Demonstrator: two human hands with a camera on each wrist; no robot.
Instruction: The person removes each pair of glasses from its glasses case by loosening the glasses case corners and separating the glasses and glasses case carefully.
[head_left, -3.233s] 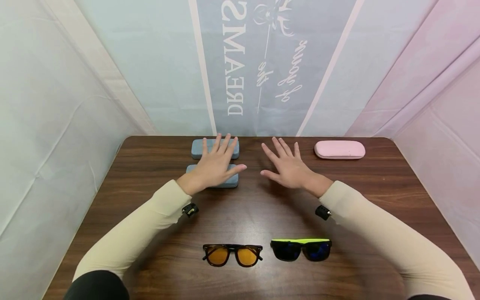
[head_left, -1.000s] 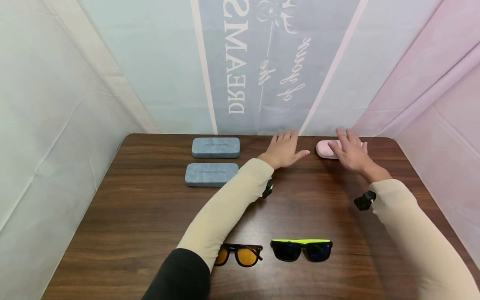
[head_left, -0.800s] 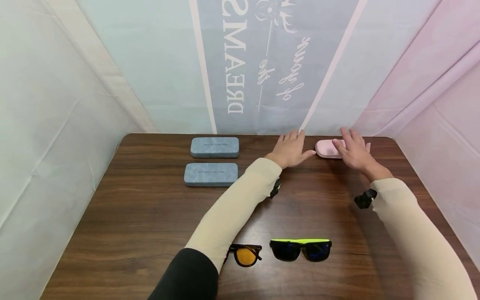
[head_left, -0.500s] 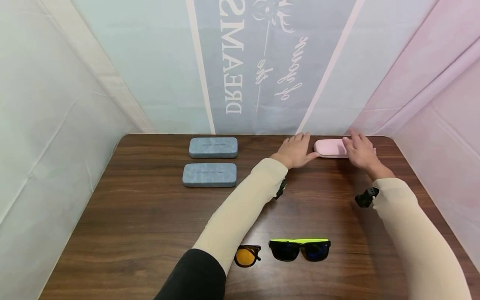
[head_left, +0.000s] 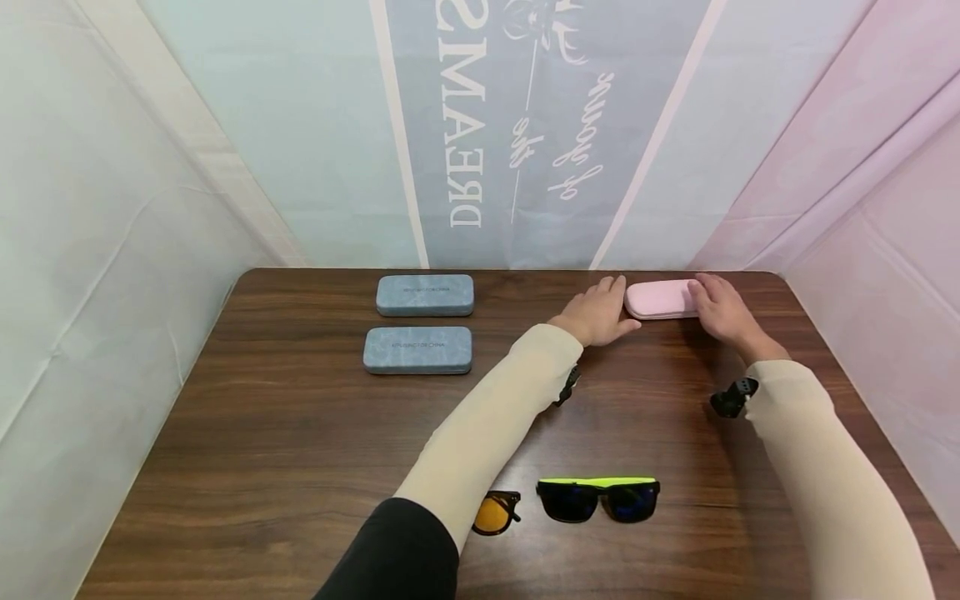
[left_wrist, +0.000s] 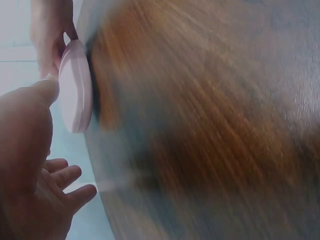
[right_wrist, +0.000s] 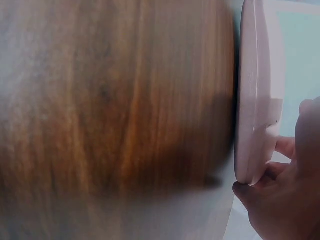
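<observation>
A pink glasses case (head_left: 662, 299) lies at the back right of the table. My right hand (head_left: 723, 312) holds its right end and hides that end in the head view; in the right wrist view the fingertips (right_wrist: 242, 192) bend around the case's end. Beside the left end is my left hand (head_left: 596, 314), fingers relaxed and holding nothing. From the left wrist, the pale case (left_wrist: 75, 90) appears tilted against the table edge line, with the left thumb overlapping its side.
Two blue glasses cases (head_left: 425, 295) lie at the back left, one in front of the other. Black-framed sunglasses with a lime green top (head_left: 597, 500) rest near the front. Amber-lensed glasses (head_left: 493, 512) are partly hidden by the left sleeve. Fabric walls border the table (head_left: 247, 467).
From above the blue cases, my left hand has crossed right to the pink case's left end. My right hand has moved right from mid-table and taken hold of the case's right end.
</observation>
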